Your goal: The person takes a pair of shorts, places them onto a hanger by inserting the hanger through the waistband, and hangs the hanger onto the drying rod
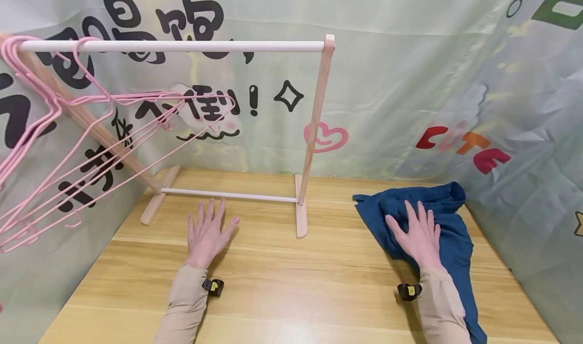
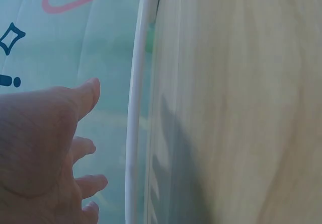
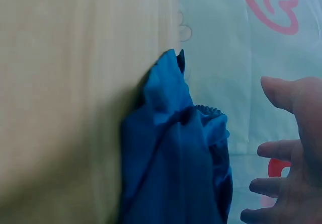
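Observation:
A dark blue garment lies crumpled on the right of the table, one long part trailing toward the near edge. In the right wrist view the garment shows a gathered, ribbed edge; its exact kind I cannot tell. Over it is my right hand, fingers spread, and the right wrist view shows a gap between hand and cloth. My left hand, spread and holding nothing, hovers over the table just in front of the rack's lower white bar. Several pink hangers hang at the left end of the rack's upper bar.
The wooden rack stands at the back left, its right foot between my hands. Under everything is a wood-grain table. Printed cloth walls enclose the back and both sides.

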`<state>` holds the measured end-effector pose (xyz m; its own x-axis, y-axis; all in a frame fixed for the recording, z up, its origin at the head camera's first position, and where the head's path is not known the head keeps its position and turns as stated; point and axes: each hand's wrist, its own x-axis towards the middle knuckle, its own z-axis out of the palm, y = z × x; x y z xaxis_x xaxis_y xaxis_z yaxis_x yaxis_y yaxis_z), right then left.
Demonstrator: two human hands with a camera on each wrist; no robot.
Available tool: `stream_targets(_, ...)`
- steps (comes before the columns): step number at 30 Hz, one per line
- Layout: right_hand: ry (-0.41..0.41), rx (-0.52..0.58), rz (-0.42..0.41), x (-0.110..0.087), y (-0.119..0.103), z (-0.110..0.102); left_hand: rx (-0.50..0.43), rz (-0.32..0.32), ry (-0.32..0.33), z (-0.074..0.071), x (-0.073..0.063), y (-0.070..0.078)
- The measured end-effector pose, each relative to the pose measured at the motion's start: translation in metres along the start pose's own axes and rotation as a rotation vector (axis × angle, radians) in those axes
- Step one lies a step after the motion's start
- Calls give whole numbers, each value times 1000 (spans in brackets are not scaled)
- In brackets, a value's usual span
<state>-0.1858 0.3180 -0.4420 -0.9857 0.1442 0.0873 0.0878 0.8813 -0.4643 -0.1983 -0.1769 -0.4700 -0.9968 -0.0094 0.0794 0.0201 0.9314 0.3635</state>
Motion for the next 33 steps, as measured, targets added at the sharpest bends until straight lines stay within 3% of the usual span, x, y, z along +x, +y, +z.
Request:
stream_targets(5, -36, -5, 20, 14, -1, -5, -5, 2, -9, 0, -1, 1)
stream_targets(13, -170, 3, 60, 37, -1, -7, -10, 15, 0, 1, -1, 1)
stream_targets(23, -325, -46, 191, 56, 1, 7, -28, 38, 3, 2, 0, 3)
stream_targets(33, -284, -154, 224, 70, 5, 19, -45, 56, 4, 3, 1, 5)
